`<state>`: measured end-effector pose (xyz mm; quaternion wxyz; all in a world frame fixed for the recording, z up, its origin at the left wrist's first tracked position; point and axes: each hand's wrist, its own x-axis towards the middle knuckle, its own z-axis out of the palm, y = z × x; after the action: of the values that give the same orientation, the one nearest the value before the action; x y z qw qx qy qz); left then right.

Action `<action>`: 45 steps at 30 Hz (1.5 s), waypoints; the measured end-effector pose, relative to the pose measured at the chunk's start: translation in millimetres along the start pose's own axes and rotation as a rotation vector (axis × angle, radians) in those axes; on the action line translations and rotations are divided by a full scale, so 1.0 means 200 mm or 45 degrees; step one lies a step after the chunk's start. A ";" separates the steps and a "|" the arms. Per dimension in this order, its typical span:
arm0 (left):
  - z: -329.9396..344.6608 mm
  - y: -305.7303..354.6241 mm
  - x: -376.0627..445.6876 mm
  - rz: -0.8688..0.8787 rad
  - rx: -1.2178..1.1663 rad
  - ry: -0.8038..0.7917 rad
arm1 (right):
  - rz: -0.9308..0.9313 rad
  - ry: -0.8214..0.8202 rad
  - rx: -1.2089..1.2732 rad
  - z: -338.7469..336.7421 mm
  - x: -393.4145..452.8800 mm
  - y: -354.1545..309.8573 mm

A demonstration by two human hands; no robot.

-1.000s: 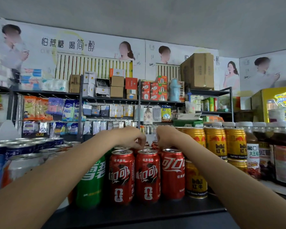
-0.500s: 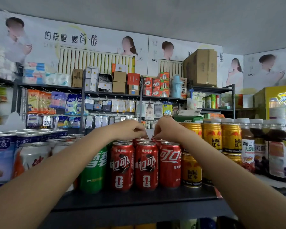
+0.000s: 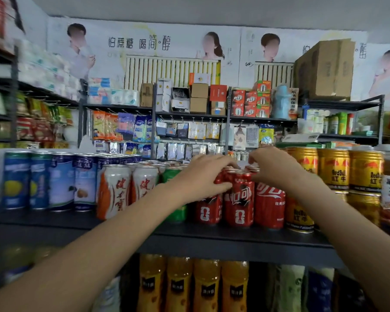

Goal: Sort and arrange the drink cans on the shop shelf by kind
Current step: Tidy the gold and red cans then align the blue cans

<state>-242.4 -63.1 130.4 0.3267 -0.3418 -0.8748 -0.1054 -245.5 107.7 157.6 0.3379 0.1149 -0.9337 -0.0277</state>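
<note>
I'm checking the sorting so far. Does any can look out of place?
Yes: one green can stands alone between the white-orange cans and the red cola cans, mostly hidden behind the left hand.

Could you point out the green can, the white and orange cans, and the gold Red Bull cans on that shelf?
green can (image 3: pixel 175 212): head view, lower body below the left forearm.
white and orange cans (image 3: pixel 116 191): head view, front label of the left one.
gold Red Bull cans (image 3: pixel 334 170): head view, front label of an upper-row can.
</note>
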 end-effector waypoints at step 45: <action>-0.49 -0.99 -0.44 -0.021 0.279 -0.559 | -0.175 -0.268 0.169 0.14 0.19 -0.95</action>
<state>-276.8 -297.7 156.2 0.1630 -0.3117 -0.9339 0.0644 -255.6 -87.6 134.9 0.2270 0.1971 -0.9537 -0.0006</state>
